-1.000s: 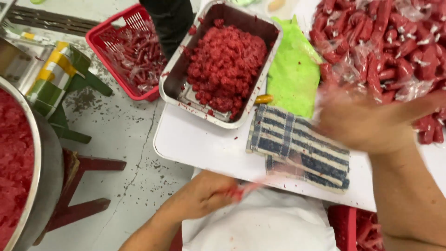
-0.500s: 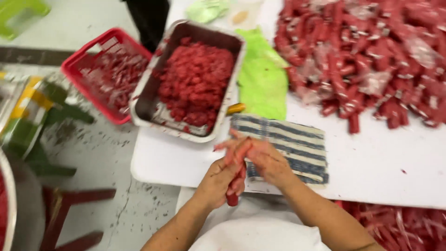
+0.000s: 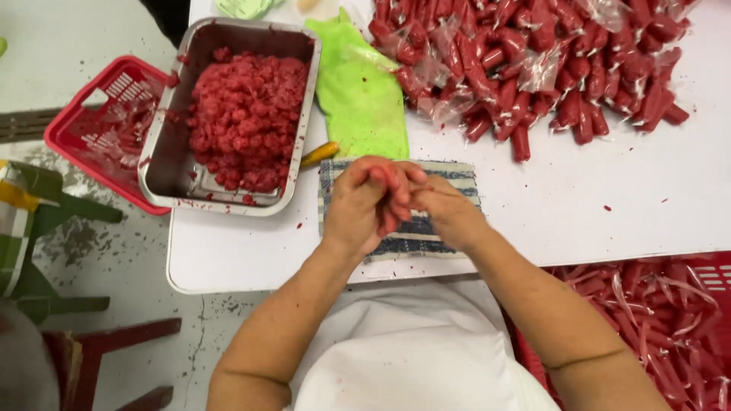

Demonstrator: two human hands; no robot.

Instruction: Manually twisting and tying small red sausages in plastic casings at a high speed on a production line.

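Red roll (image 3: 390,199): small soft paste stick, pinched between both hands above striped blue cloth (image 3: 426,228), table (image 3: 609,205) centre.
Left hand (image 3: 364,204): closed round it.
Right hand (image 3: 448,211): fingertips gripping.
Handling: light, squashy, sticky; hold mid-length, gently.
Metal tray (image 3: 167,171): 10 o'clock.

I have one view only, head-mounted, looking steeply down at close range onto the near edge of the white counter (image 3: 533,221); floor shows at left.
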